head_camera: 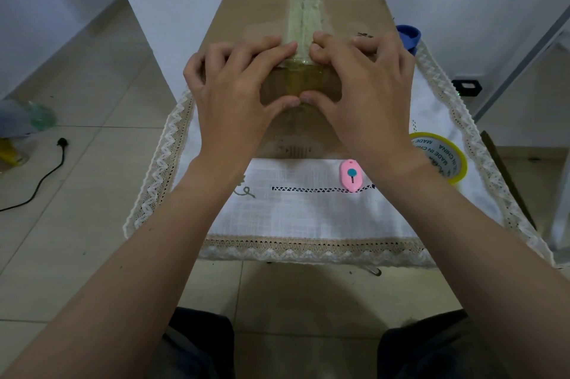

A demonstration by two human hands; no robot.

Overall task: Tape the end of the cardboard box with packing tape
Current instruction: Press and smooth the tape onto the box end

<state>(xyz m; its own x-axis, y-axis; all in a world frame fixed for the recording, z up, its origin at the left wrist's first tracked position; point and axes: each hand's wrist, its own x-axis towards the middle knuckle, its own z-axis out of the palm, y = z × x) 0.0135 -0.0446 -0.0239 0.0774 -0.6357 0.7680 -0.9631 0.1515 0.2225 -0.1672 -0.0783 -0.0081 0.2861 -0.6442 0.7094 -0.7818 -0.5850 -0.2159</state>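
Observation:
A long brown cardboard box (256, 2) lies on the small table, its near end facing me. A strip of clear yellowish tape (303, 21) runs along its top seam and folds down over the near end face. My left hand (237, 95) and my right hand (361, 91) rest on the near top edge, fingers on top beside the tape, both thumbs pressing the tape end against the front face. Neither hand grips anything. The roll of packing tape (441, 156) with a yellow rim lies on the table to the right.
A pink box cutter (350, 175) lies on the white lace-edged tablecloth (308, 218) just in front of the box. A blue object (408, 36) sits behind the box at right. A black power cord (46, 175) trails on the tiled floor at left.

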